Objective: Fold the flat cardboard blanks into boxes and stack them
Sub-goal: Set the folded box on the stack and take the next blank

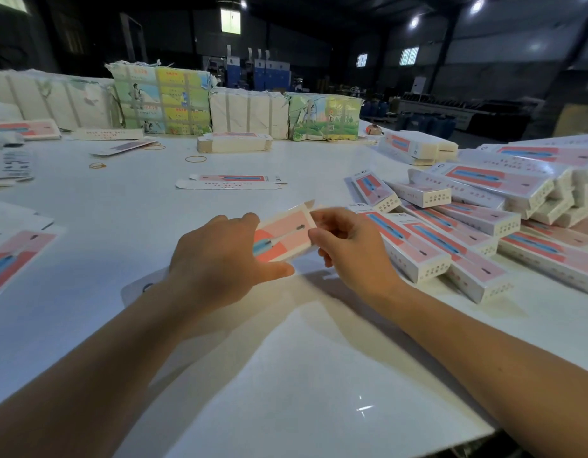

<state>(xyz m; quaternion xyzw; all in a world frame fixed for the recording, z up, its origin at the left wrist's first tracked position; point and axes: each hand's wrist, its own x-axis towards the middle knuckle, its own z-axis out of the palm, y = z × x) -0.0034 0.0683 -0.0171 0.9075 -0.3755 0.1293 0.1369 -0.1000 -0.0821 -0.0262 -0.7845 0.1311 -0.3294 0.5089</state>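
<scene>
1. I see a long, thin cardboard box (282, 234) held just above the white table (286, 375). It is smooth printed card, pink and salmon on its top face with a blue-handled, toothbrush-like picture, and cream on its narrow side.
2. My left hand (219, 259) grips the near end of the box, thumb under its lower edge and fingers curled over the top.
3. My right hand (348, 246) pinches the far end of the box, fingers curled round the corner where a small flap (309, 204) stands up.
4. The long axis of the box runs from lower left to upper right, and the open flap end points away from me and to the right.
5. Right of the box lies a loose pile of finished boxes (484, 226), the same rectangular shape, with rows of small dots on their cream end faces. Their print is too small for me to read.
6. Beyond the box, a flat blank (231, 182) lies on the table, long axis left to right; its writing is unreadable.
7. Farther beyond the box sits a neat stack of blanks (234, 143), with thin rubber bands (196, 159) to its left.
8. Behind that stack stand strapped paper bundles (163, 100), wrapped in wrinkled green and yellow printed sheets.
</scene>
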